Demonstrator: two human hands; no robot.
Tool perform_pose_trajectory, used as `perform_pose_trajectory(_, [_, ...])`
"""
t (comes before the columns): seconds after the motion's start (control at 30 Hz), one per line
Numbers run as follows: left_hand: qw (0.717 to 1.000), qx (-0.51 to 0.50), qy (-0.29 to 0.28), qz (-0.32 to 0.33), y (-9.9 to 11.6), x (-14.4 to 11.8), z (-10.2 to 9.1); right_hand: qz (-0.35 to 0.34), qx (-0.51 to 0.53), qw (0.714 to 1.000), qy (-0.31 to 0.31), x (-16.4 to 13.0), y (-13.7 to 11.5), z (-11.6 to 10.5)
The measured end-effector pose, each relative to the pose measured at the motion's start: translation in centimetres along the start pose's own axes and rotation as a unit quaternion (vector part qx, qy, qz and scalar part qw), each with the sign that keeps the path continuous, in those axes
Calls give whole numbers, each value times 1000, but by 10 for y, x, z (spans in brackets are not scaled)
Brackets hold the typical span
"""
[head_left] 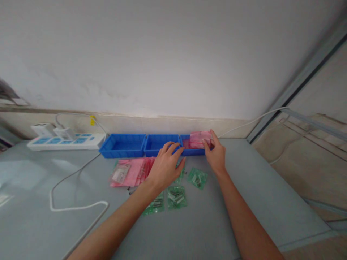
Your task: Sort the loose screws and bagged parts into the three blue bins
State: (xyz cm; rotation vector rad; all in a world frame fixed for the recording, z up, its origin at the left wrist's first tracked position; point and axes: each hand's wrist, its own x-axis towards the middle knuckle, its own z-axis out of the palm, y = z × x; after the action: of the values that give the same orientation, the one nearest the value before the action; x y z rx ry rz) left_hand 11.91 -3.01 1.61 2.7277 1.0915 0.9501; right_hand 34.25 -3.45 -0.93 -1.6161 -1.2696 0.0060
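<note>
The pink bag stack (200, 139) sits in the right-hand blue tray (193, 151) at the back of the bench (244, 202), its long axis running left to right, parallel to the wall. The right hand (215, 153) pinches the stack's right end, thumb in front and fingers over the top. The left hand (165, 166) hovers flat and loosely spread, holding nothing, its fingertips at the seam between the middle blue tray (159, 144) and the right one. Under its wrist lie more pink bags (130, 172) and several green bags (176, 196) of small metal parts, one (198, 177) just below the right hand. The left blue tray (123, 145) adjoins a white power strip (66, 141), its cable (76, 206) looping across the bench. No writing is legible.
</note>
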Motion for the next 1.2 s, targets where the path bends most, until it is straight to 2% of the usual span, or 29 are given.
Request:
perform_pose_trajectory(0.1, [998,41,-43,2,6,9,8,-27,-145,988,-33,0,1,6])
perform_pose_trajectory(0.2, [996,60,-69,-5,11,14,11,-53,-209,975,-59,-1,-2,9])
perform_pose_trajectory(0.37, [994,58,-89,4,12,15,9,-101,-200,974,-24,-3,-3,9])
perform_pose_trajectory(0.47, [994,43,-103,15,9,12,6,-134,-181,970,-87,-7,-3,6])
perform_pose_trajectory(0.53, [994,38,-97,22,5,9,1,-143,-160,972,-96,-9,-5,4])
perform_pose_trajectory(0.63, [996,30,-75,36,-3,1,-13,-154,-121,978,-68,-11,-15,-1])
perform_pose_trajectory(0.73, [997,15,-63,47,-16,-12,-33,-196,-104,973,-55,-15,-32,-3])
perform_pose_trajectory(0.87, [999,30,-17,37,-41,-35,-53,-260,-71,955,-127,-29,-62,8])
perform_pose_trajectory(1.0, [999,27,13,-13,-66,-56,-60,-298,-21,917,-265,-44,-96,27])
perform_pose_trajectory(1.1, [997,13,31,-71,-78,-62,-65,-292,-12,899,-327,-53,-120,38])
perform_pose_trajectory(1.2, [988,6,51,-142,-82,-63,-71,-269,-27,900,-342,-63,-136,46])
